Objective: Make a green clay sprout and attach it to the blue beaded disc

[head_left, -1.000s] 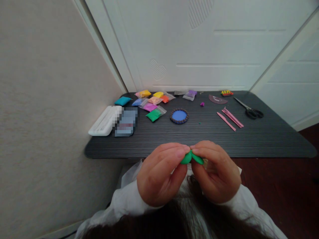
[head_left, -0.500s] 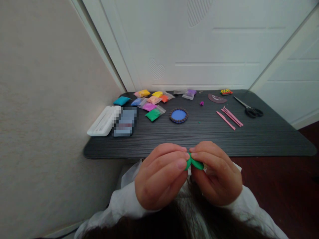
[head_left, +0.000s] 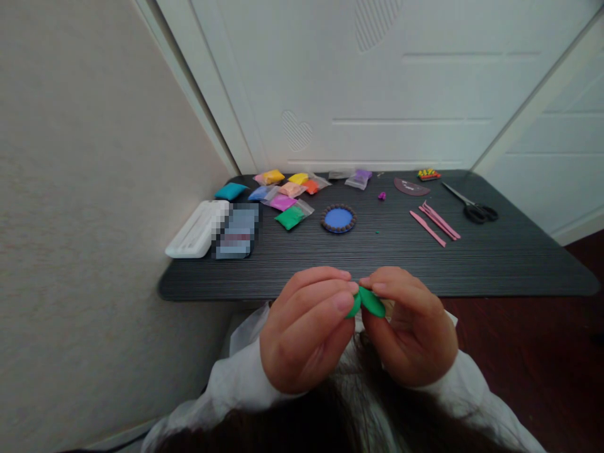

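Note:
My left hand (head_left: 306,327) and my right hand (head_left: 410,327) meet in front of the near edge of the dark table (head_left: 495,264). Both pinch a small flattened piece of green clay (head_left: 368,302) between fingertips and thumbs; the fingers cover most of it. Further back on the table lies a round blue disc with a brown beaded rim (head_left: 338,219).
Several small bags of coloured clay (head_left: 287,195) lie at the back left beside a white plastic case (head_left: 195,229). Pink modelling tools (head_left: 436,223) and black scissors (head_left: 474,207) lie at the right. A tiny purple clay piece (head_left: 382,196) sits mid-table. Walls close in behind and left.
The fingers have shifted slightly on the green clay, pressing and turning it. Both hands stay in the same spot; nothing on the table moved.

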Available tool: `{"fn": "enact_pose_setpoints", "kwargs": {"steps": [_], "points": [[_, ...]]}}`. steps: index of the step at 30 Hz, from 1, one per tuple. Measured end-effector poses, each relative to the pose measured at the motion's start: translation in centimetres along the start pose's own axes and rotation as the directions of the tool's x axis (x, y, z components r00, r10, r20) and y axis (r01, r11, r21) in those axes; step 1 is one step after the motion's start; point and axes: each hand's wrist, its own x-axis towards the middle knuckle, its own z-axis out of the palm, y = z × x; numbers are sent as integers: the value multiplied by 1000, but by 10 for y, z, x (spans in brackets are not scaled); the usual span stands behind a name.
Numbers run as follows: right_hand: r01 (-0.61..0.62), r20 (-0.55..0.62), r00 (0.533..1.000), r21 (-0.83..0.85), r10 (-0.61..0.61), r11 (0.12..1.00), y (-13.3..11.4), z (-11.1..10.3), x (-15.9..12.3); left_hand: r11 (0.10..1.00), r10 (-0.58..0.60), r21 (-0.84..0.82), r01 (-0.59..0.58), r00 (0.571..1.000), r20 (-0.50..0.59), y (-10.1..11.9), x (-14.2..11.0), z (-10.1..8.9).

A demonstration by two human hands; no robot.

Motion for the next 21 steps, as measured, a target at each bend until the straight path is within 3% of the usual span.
{"fn": "enact_pose_setpoints", "kwargs": {"steps": [9, 21], "points": [[-57, 3, 998, -7, 57, 998, 2, 1, -3, 993, -36, 116, 19, 989, 141, 5, 10, -7], [-107, -8, 994, 11, 107, 994, -1, 4, -4, 986, -149, 86, 145, 987, 52, 5, 6, 0]]}}
